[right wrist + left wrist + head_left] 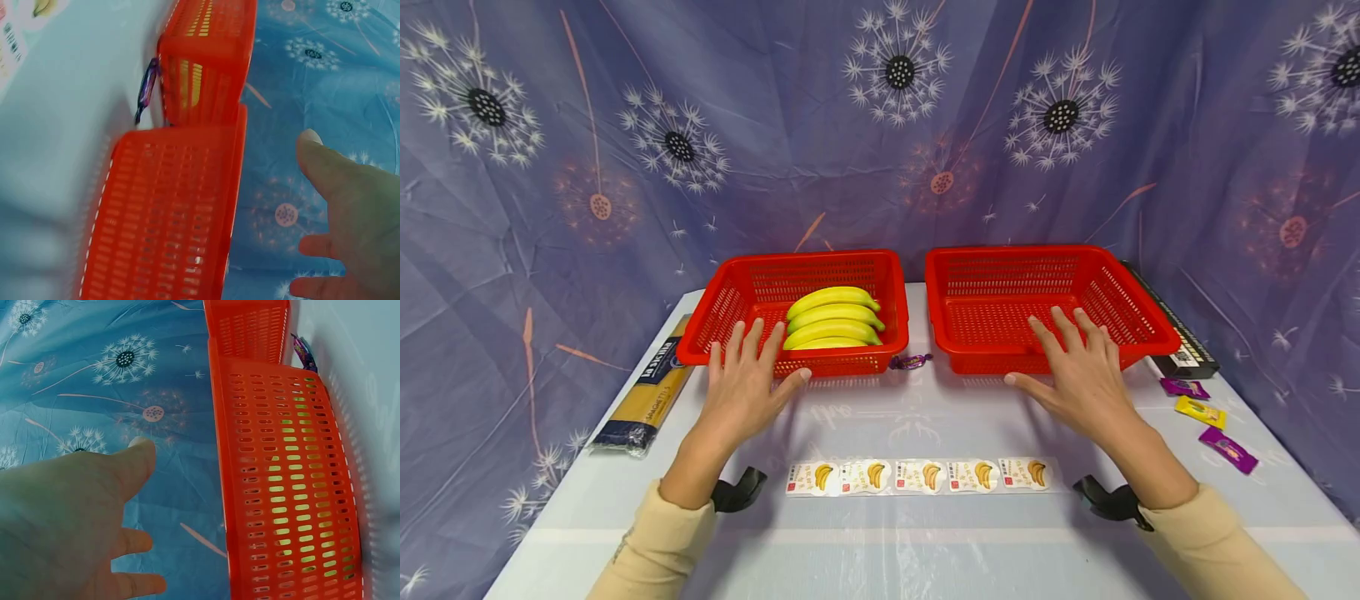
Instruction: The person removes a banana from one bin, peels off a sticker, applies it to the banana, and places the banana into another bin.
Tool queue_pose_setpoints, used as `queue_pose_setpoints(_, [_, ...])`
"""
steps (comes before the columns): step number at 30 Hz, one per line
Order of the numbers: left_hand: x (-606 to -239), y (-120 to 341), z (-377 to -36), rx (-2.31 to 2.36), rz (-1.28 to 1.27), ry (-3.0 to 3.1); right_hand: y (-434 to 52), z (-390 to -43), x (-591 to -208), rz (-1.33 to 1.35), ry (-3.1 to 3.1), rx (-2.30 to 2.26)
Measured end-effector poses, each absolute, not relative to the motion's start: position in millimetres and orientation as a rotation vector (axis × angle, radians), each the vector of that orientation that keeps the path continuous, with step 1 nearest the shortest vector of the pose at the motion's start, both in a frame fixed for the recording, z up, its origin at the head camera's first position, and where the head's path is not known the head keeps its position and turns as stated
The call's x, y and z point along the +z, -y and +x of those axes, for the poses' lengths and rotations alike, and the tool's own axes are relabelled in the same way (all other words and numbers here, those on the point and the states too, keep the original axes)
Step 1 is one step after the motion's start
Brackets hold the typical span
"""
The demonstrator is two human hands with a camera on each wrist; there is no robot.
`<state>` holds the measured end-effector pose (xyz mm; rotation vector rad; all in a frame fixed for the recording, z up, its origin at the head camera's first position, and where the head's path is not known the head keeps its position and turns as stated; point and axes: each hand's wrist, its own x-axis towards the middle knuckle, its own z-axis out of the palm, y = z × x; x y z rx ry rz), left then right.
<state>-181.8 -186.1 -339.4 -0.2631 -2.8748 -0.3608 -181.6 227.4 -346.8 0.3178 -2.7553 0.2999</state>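
Okay, a red perforated plastic basket (842,364) stands on the white table (880,567), with curved yellow bananas (835,321) side by side inside, toward its right end. Left hand (741,392): at that banana basket's near rim, left part, back of hand up, fingers spread wide (rim contact, can't tell). Right hand (1082,383): well right of the banana basket, fingers also spread wide, at the near rim of a second red perforated plastic basket (992,325), which sits just right of the first. A slim purple-wrapped candy (912,362) lies by the banana basket's near right corner. Left of that basket, a yellow-and-blue spaghetti pack (651,392); nearer the person than it and running off rightward, a strip of white banana-print stickers (921,477). Far right of it, past the second one: a flat black box (1187,357), two purple-wrapped sweets (1228,450), one yellow-wrapped sweet (1200,412).
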Motion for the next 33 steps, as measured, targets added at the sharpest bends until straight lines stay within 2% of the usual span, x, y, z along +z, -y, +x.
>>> queue_pose_setpoints(11, [-328,184,-200,-0.415,-0.288,2.8,-187,-193,-343,0.442,2.643,0.494])
queue_pose_setpoints(33, [-326,208,-265,-0.653,-0.313,3.045,-100,-227,-355,0.572,2.63,1.096])
